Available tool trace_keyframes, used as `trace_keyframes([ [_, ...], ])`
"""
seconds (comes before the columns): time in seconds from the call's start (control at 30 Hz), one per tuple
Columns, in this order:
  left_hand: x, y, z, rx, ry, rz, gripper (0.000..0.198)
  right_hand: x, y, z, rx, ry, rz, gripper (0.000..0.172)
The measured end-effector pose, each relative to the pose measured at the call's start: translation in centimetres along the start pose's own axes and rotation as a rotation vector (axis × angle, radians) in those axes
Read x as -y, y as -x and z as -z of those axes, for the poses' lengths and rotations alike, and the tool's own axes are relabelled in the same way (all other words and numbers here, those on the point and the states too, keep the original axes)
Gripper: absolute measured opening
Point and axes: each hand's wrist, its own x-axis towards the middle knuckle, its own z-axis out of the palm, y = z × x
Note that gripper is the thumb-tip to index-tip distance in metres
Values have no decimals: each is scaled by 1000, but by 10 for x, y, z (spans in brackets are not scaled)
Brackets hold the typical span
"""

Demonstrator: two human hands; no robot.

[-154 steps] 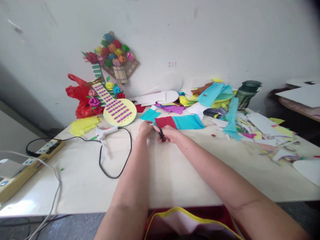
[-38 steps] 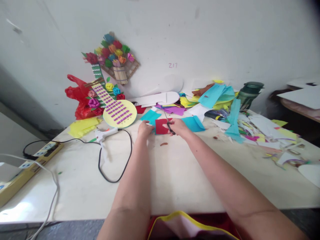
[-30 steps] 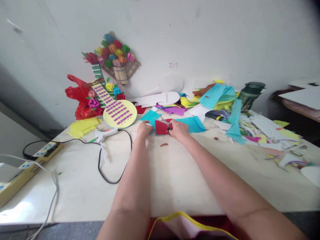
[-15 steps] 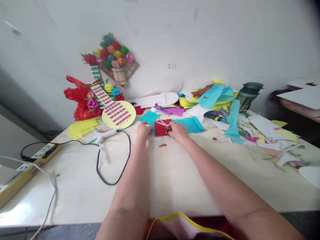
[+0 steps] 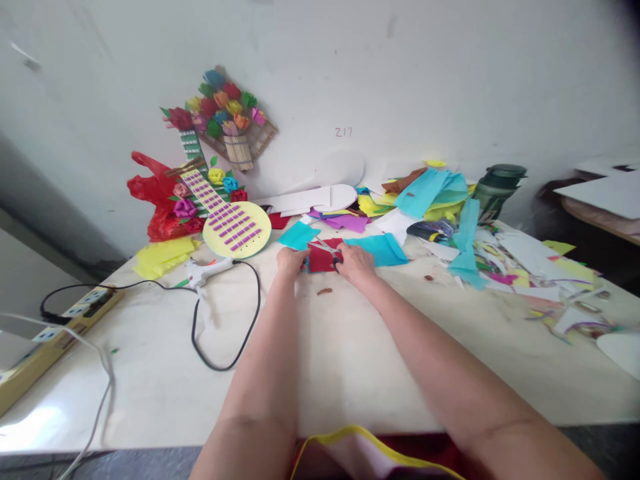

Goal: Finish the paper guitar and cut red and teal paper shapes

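My left hand (image 5: 291, 260) pinches the left edge of a small red paper sheet (image 5: 320, 260) near the middle of the table. My right hand (image 5: 354, 261) is closed on a pair of scissors (image 5: 330, 252), whose blades lie across the red sheet. A small red offcut (image 5: 325, 291) lies on the table just in front of both hands. A turquoise sheet (image 5: 379, 249) lies right of the red one, partly under my right hand.
A white glue gun (image 5: 207, 269) with a black cord (image 5: 225, 360) lies left of my hands. A yellow paper guitar (image 5: 235, 227), a red bag (image 5: 155, 200), a power strip (image 5: 60, 327) and a green bottle (image 5: 495, 190) stand around. Coloured paper scraps (image 5: 520, 267) cover the right side.
The scissors, raised upright over the red sheet 1.3 s ago, have come down across it. A red offcut has appeared on the table since 5.1 s ago.
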Motion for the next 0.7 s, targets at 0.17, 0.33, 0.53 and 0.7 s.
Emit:
trace_keyframes([
  [0.17, -4, 1, -1, -1, -31, 43, 43, 0, 0, -1, -8, -12, 3, 35],
  [0.33, -4, -4, -1, 7, -195, 6, 19, -1, 1, 0, -23, -24, 6, 33],
  [0.53, 2, -5, 4, -15, -284, -98, 9, -5, -2, 0, -46, -95, -33, 35],
  [0.7, 5, -1, 9, -32, -296, -103, 9, -18, -10, 9, -109, -87, -264, 44],
])
